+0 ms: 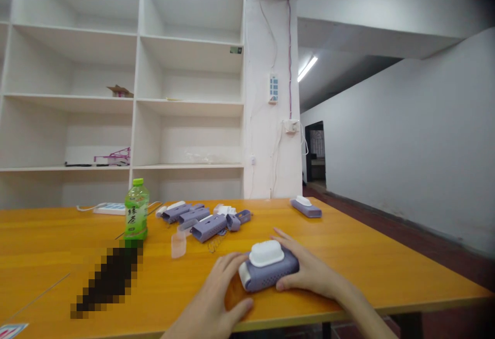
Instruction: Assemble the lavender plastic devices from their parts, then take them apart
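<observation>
A purple plastic device (270, 275) with perforated sides and a white end lies near the table's front edge. On top of it sits a white oval piece (266, 253). My right hand (311, 273) grips the device at its right end, thumb on the near side and fingers behind. At the white left end is my left hand (218, 292), thumb and fingers spread apart around that end; whether a fingertip touches it I cannot tell. A similar purple device (307, 207) with a white top lies at the table's far right corner.
Several purple casings (209, 227) and small parts lie mid-table, with a clear pinkish cover (178, 244) beside them. A green tea bottle (136, 210) stands to their left, near a white power strip (112, 208). White shelves (189, 166) rise behind the wooden table (367, 277).
</observation>
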### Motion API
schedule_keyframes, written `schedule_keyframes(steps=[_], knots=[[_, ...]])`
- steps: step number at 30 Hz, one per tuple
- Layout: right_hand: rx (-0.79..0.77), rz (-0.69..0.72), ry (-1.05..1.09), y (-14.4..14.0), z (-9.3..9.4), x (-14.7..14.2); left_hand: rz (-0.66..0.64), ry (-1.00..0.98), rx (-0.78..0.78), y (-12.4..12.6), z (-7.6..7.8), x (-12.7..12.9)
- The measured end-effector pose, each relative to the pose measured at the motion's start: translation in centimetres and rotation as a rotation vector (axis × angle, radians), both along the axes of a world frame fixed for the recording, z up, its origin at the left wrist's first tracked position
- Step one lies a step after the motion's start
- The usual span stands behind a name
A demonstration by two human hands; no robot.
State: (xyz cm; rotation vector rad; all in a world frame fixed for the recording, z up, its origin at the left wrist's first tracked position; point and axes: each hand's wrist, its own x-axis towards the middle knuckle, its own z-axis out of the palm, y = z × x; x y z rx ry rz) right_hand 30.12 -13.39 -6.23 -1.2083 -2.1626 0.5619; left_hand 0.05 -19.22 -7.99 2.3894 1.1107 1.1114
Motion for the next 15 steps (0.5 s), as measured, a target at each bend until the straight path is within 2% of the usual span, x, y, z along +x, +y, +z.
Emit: schedule_keyframes(steps=[3, 6, 10, 15], knots=[[0.055, -0.065, -0.077, -0.9, 0.8, -1.0, -0.035, -0.035, 0.012, 0.0, 0.1, 0.4], [0.134, -0.13, -0.113, -2.5, 1.4, -3.5, -0.036, -0.035, 0.0, 0.1, 0.3, 0.4], [0.224, -0.154, -0.245, -4.0, 0.8, -6.5, -0.038, -0.028, 0.018, -0.5, 1.0, 0.7], [0.351, -0.117, -0.273, -4.0, 0.0, -7.2, -0.014, -0.023, 0.02, -1.0, 1.2, 0.9]])
